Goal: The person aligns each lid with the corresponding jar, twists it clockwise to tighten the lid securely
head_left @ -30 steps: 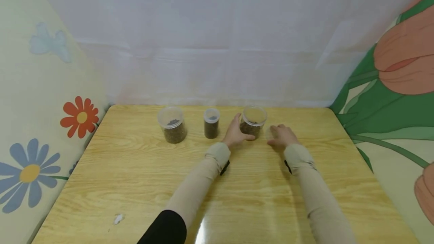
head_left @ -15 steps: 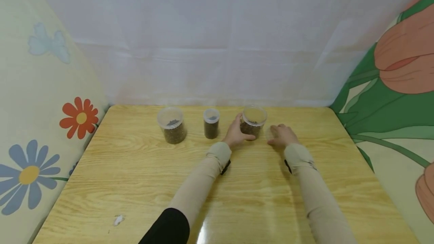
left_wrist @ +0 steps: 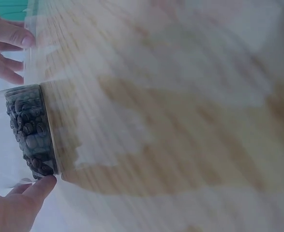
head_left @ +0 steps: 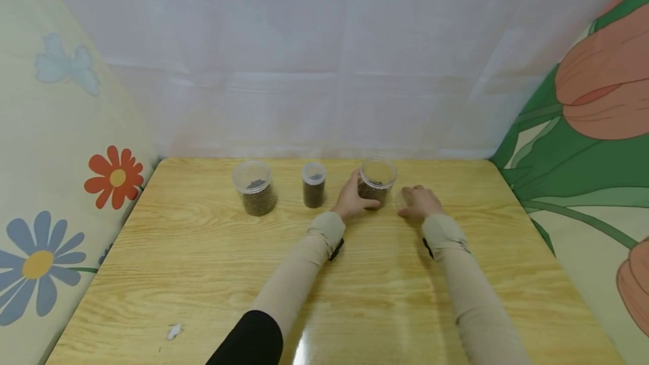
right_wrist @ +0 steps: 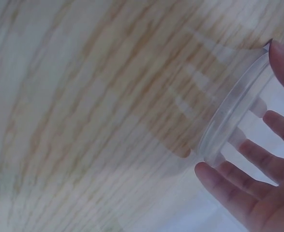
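An uncovered clear jar [head_left: 373, 190], part filled with dark glossy beans [left_wrist: 30, 130], stands upright toward the back of the table. My left hand [head_left: 351, 199] holds it from the left, thumb across the front and fingers round the far side. Just right of that jar, my right hand [head_left: 423, 203] grips a clear round lid [right_wrist: 236, 108] low at the tabletop. In the right wrist view, thumb and fingertips lie along the lid's edge. From the head view the lid is mostly hidden by the hand.
A slim clear jar [head_left: 314, 191] with dark contents stands left of the left hand. Farther left is a wider clear jar [head_left: 258, 200] with dark grains. All stand on a wood-grain table [head_left: 228, 263], backed by a white cloth [head_left: 263, 106].
The head view has shifted slightly. Both hands keep nearly the same places on the jar and the lid, and the other jars stand as before.
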`<action>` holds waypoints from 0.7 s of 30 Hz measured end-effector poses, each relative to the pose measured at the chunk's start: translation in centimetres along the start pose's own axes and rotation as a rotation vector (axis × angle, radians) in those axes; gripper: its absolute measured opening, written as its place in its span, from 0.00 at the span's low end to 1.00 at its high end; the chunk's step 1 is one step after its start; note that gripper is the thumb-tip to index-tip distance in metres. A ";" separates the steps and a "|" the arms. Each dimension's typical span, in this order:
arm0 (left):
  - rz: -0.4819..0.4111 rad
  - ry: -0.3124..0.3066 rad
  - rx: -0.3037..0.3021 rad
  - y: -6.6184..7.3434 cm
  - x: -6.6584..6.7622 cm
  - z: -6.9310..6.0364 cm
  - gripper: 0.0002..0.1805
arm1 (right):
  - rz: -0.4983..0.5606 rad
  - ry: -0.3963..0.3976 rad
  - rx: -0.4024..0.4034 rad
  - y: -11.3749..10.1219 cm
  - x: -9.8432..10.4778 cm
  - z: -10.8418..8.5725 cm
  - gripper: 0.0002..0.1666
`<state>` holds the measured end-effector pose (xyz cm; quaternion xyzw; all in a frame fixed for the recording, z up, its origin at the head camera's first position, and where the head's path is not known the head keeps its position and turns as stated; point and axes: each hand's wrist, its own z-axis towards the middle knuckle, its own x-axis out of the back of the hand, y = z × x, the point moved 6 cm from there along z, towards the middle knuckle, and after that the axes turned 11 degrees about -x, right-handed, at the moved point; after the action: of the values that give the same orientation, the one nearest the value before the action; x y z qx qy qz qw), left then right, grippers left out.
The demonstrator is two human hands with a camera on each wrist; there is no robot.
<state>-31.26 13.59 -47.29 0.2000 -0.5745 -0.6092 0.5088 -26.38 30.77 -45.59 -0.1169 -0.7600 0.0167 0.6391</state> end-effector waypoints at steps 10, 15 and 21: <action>0.037 -0.016 -0.030 0.2 0.0 -0.3 0.52 | 0.002 0.012 0.010 0.0 -0.2 0.2 0.40; 0.075 -0.045 -0.057 0.7 0.0 -0.7 0.51 | 0.007 0.017 0.007 0.2 -0.3 0.4 0.40; 0.069 -0.075 -0.051 1.1 -0.1 -1.4 0.50 | 0.026 0.035 0.030 0.5 -0.5 0.6 0.40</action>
<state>-29.64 13.22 -46.72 0.1440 -0.5839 -0.6130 0.5124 -26.81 31.22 -46.22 -0.1173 -0.7468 0.0344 0.6537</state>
